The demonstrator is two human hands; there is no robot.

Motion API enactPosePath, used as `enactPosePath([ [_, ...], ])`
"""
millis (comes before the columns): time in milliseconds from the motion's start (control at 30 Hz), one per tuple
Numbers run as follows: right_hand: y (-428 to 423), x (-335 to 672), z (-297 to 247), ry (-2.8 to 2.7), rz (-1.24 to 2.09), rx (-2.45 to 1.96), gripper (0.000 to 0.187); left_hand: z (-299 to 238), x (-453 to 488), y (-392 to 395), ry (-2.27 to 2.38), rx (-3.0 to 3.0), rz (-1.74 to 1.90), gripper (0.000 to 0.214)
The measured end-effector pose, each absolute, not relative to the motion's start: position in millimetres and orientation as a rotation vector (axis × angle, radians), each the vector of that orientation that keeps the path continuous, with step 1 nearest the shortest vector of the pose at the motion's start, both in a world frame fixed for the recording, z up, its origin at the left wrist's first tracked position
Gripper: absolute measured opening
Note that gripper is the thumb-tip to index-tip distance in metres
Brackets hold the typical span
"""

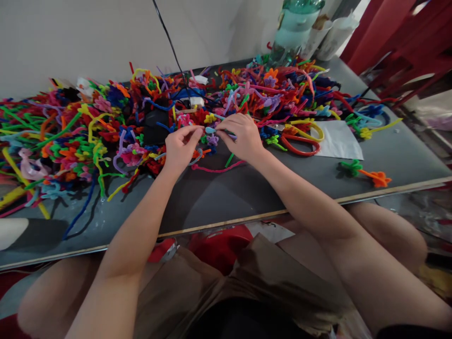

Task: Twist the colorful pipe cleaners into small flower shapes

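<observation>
Over the dark table, my left hand (181, 147) and my right hand (243, 136) meet with the thumb and fingers of each pinched together. Between the fingertips shows a light blue pipe cleaner (210, 130), bent into a small loop; its ends are hidden by the fingers. Just under it lies a purple pipe-cleaner flower (212, 140). A pink pipe cleaner (219, 169) runs along the tabletop below my hands. To the right of my right hand rest scissors (302, 145) with red and yellow handles.
Heaps of colourful pipe cleaners (70, 136) cover the back and left of the table (226, 202). A white paper sheet (337, 140) lies near the scissors. Farther forward is a green-and-orange flower piece (379, 178). A plastic bottle (294, 30) and cups (337, 37) stand behind.
</observation>
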State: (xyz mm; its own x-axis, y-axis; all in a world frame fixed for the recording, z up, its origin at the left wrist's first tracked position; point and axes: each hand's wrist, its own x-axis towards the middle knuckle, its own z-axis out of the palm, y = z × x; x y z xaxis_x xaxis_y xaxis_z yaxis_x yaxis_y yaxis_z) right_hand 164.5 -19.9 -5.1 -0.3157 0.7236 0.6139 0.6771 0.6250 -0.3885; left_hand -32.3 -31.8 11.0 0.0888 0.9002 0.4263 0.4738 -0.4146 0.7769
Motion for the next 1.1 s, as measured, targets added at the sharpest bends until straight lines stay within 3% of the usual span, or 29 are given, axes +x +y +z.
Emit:
enactPosePath([
  [433, -24.3, 164.5, -1.3, -2.083, -0.058, -1.032, 0.031, 10.9, -28.6, -33.7, 1.186, 1.7, 1.205, 0.035],
  [833, -33.5, 155.2, 9.2, -1.913, 0.423, -1.037, 0.028, 11.8, -19.9, -46.5, 1.322, 1.94, 1.383, 0.033],
  [1100, -38.2, 154.0, 7.2, -1.921, 0.292, -1.124, 0.028, 15.1, -21.5, -52.0, 1.438, 2.228, 1.332, 0.029],
])
